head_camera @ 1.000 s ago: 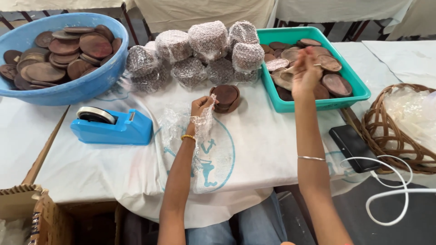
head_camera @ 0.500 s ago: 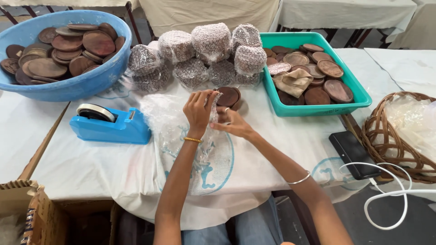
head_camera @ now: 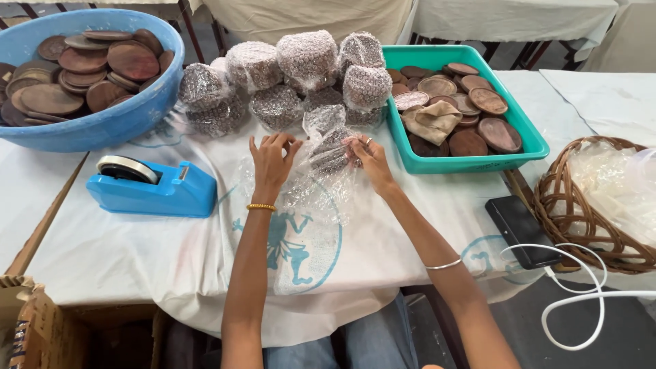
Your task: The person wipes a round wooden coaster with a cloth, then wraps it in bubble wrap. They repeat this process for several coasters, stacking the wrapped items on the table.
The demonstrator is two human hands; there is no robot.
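While both hands worked at the middle of a cloth-covered table, a sheet of bubble wrap lay folded over a stack of brown wooden discs, the bundle resting between the fingers just in front of a heap of already wrapped bundles. The left hand gripped the near left fold of the plastic, fingers curled into it, while the right hand pinched the wrap against the right side of the stack. The stack's round faces appeared to lie roughly flat, but the plastic blurred its outline, so its exact tilt could not be told; the loose wrap ran longest from the bundle back toward the person and the table's near edge. To the left, a blue tape dispenser sat near the left forearm, and a large blue basin of bare discs stood beyond it at the far left corner. A teal tray holding more discs and a tan cloth stood just beside the right hand. A dark phone with a white cable lay at the right edge, next to a wicker basket. Open cloth showed between the dispenser and the near edge, and below the tray.
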